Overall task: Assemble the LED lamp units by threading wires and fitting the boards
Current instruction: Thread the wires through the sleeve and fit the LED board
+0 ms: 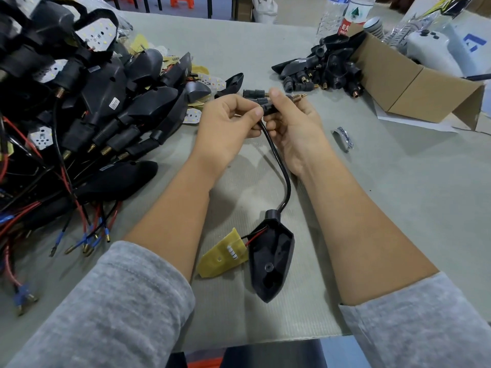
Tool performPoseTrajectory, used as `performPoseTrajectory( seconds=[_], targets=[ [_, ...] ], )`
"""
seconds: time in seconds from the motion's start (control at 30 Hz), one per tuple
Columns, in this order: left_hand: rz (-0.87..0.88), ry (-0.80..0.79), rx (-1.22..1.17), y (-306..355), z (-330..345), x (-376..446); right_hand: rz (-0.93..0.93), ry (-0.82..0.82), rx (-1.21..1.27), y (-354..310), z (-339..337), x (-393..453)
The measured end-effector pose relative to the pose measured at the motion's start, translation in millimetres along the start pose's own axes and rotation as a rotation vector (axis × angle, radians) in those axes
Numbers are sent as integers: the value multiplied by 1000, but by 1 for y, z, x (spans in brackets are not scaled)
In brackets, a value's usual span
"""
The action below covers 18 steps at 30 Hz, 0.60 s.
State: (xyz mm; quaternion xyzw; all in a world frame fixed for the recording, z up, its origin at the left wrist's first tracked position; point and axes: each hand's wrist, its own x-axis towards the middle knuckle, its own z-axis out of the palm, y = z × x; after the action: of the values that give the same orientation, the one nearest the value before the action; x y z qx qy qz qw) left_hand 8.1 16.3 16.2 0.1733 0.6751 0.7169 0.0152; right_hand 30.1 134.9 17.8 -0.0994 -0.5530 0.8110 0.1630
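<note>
Two hands, left hand (pixel 225 123) and right hand (pixel 295 123), both curled round one black stem piece (pixel 265 106) mid counter (pixel 398 208). One black cable (pixel 281 166) down to one lamp shell (pixel 271 258) near, one yellow board (pixel 225 254) touching its left. Big lamp pile (pixel 87 102) left. One cardboard box (pixel 409 83) far right.

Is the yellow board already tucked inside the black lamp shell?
No, the yellow board lies on the table beside the black lamp shell, joined to it only by red and black wires.
</note>
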Motion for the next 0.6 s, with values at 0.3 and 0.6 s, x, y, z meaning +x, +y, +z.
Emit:
performPoseTrajectory(
  seconds=[0.3,0.6],
  targets=[
    [-188,119,-313,-1,4,3,13,-71,95,-3,5,-2],
    [-223,151,-355,2,4,2,-29,-4,43,4,2,0]
  ],
)
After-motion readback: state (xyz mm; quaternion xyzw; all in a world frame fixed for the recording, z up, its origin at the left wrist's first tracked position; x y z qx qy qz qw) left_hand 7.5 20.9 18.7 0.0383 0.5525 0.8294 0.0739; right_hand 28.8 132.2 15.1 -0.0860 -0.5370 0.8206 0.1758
